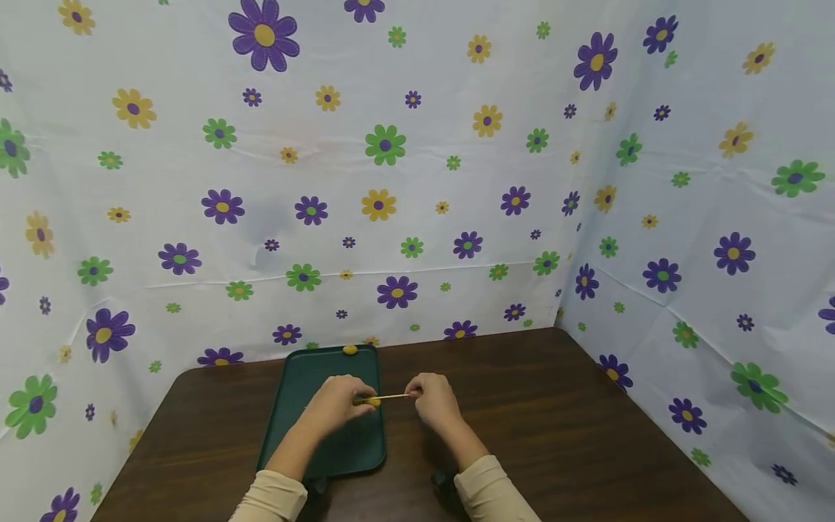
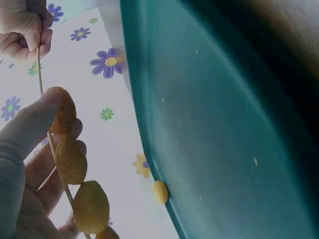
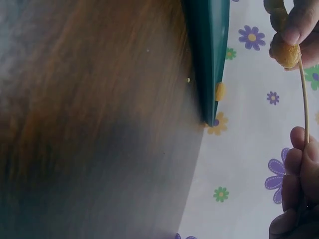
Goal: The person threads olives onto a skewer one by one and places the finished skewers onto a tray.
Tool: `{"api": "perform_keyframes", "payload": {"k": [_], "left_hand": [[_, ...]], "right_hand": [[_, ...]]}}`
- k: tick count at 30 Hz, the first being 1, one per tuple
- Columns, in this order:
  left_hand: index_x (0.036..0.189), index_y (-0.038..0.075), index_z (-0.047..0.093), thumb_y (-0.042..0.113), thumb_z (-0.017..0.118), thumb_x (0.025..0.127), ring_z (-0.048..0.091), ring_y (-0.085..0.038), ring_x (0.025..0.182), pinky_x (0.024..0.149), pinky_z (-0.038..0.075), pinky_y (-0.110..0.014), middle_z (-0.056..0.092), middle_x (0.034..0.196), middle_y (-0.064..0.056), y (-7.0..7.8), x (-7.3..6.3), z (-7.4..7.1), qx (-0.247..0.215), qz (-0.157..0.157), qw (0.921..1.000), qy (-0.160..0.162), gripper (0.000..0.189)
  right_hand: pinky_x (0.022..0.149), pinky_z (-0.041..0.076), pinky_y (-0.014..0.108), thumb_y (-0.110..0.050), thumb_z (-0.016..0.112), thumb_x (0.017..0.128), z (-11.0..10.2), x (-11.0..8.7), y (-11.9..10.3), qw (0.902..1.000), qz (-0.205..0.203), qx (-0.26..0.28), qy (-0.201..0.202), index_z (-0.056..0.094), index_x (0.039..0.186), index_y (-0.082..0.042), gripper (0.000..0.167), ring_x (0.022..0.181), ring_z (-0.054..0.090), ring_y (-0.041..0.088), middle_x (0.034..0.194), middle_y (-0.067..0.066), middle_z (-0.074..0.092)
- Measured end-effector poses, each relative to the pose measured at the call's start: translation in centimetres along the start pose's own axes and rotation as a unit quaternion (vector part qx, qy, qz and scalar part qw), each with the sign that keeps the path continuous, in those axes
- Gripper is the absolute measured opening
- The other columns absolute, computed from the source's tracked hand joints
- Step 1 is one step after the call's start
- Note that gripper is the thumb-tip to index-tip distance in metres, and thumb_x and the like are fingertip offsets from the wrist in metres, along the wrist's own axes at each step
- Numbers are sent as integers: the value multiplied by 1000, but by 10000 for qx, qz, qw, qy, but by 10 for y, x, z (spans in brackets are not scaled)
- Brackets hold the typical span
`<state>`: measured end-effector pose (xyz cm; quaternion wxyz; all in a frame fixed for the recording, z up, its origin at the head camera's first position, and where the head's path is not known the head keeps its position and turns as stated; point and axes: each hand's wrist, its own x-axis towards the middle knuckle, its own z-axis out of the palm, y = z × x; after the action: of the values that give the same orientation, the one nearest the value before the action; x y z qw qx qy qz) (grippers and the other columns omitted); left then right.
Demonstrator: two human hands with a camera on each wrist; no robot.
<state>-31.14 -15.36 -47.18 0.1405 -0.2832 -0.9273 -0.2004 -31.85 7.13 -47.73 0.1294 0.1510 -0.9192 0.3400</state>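
Note:
Above the green tray, a thin wooden skewer runs between the two hands. Several yellow-orange oval pieces, like small fruits, are lined up along it in the left wrist view. My left hand pinches the piece nearest the bare part of the skewer, an orange oval, between thumb and fingers. To the right, my right hand grips the bare end of the skewer, over the table beside the tray. In the right wrist view the skewer bends slightly.
One more yellow oval piece lies at the tray's far rim. A dark wooden table carries the tray. Flower-printed cloth hangs behind the table and along its right side.

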Motion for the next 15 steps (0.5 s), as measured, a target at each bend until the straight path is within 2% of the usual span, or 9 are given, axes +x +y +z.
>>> {"api": "perform_keyframes", "payload": {"k": [6,12,15], "left_hand": [[91,13,81,14,85,82,63,-10,81,72,57,-31,71,83,8,-1,1,0,-370,124,9992,-50,10],[87,14,80,13,86,81,61,-8,78,70,55,-30,71,80,9,-2,3,0,-240,433,9987,-75,8],[86,14,80,13,86,82,60,-8,77,71,55,-30,71,79,9,0,4,-2,-173,466,9987,-134,7]], "right_hand": [[65,53,34,6,73,86,1,-1,-5,9998,32,-220,17,76,79,-14,21,70,57,13,79,-3,68],[65,53,35,6,74,85,5,-2,-7,9995,5,-306,16,76,78,-14,21,70,59,14,78,-2,68],[66,53,37,6,74,84,7,-2,-8,9996,-55,-287,-8,76,78,-14,21,71,59,15,78,-1,69]]}}
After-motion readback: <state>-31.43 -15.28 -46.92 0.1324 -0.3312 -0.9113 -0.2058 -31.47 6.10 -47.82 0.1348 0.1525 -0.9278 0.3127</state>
